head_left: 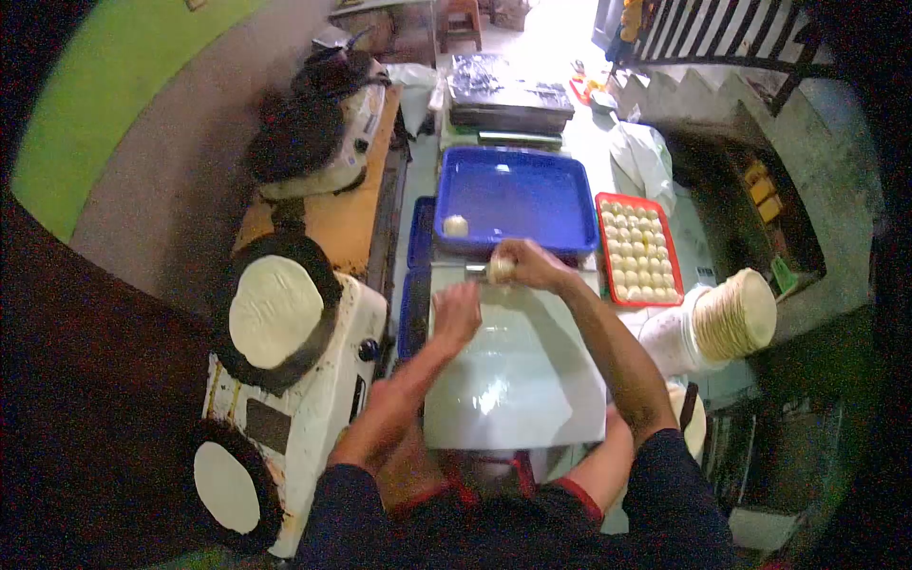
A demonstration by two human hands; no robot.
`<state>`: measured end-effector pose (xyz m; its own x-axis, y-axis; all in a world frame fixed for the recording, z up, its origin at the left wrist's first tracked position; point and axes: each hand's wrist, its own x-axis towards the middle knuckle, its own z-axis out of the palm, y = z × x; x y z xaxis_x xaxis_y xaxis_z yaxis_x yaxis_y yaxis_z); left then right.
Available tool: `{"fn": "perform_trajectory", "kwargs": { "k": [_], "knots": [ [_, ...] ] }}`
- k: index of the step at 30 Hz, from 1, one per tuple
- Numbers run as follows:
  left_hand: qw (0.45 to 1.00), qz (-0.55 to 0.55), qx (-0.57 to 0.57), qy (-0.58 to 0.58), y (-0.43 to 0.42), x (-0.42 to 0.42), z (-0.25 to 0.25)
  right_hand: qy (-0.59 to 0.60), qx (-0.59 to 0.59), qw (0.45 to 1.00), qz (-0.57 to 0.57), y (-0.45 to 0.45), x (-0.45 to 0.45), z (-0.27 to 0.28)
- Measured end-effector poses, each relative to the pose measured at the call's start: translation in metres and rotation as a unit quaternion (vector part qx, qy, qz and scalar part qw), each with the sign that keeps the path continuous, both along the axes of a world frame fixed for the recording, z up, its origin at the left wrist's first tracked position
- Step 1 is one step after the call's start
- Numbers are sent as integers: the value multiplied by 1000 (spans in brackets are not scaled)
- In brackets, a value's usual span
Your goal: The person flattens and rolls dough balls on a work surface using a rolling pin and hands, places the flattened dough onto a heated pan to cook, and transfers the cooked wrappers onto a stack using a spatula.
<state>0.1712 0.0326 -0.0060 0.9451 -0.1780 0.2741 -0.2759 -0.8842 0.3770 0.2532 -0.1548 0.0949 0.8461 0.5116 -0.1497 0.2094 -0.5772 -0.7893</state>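
At the far end of the shiny white board [494,380], my right hand [527,264] is closed around a pale dough ball [501,270]. A short metallic piece [476,271] shows just left of that ball; most of it is hidden, so its kind is unclear. My left hand [458,313] is over the board's far left part, a little nearer to me. Blur hides whether its fingers hold anything. Beyond the hands, a single dough ball [456,226] sits in the near left corner of the blue tray [518,161].
Rows of dough balls fill a red tray [676,249] on the right. Near it, a stack of flatbreads [733,318] leans over a white container [665,340]. On the left, flat dough rounds [275,312] lie on dark pans [328,275] over a white stove [356,309].
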Motion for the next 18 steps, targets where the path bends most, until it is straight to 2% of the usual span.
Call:
{"fn": "perform_trajectory", "kwargs": {
  "k": [1, 2, 3, 5, 7, 9, 10, 13, 14, 17, 18],
  "knots": [
    [1000, -1, 11, -22, 3, 4, 23, 26, -32, 992, 119, -11, -28, -4],
    [998, 17, 23, -58, 2, 9, 39, 20, -92, 984, 151, -11, -66, -1],
    [998, 22, 8, -50, 0, 17, 61, 42, -28, 980, 190, -20, -88, -35],
    [993, 5, -46, -105, -4, 15, 110, -68, -48, 981, 174, -27, -119, -99],
    [982, -21, -89, -163, -5, 12, 139, 41, 43, 994, 89, -31, -126, -141],
    [976, -45, -93, -191, -4, 0, 158, -180, -144, 970, 75, -2, -153, -82],
    [973, -37, -76, -215, -6, -6, 159, -169, -223, 957, 78, 10, -161, -88],
    [976, -74, -77, -187, -3, -29, 163, -213, -279, 936, 6, 30, -178, -84],
    [976, -79, -71, -192, -1, -37, 164, -230, -291, 929, -22, 34, -171, -102],
    [984, -80, -32, -157, 1, -50, 159, -214, -278, 936, 27, 31, -161, -107],
    [981, -90, -40, -168, 1, -58, 160, -184, -235, 954, 19, 28, -164, -106]
  ]
}}
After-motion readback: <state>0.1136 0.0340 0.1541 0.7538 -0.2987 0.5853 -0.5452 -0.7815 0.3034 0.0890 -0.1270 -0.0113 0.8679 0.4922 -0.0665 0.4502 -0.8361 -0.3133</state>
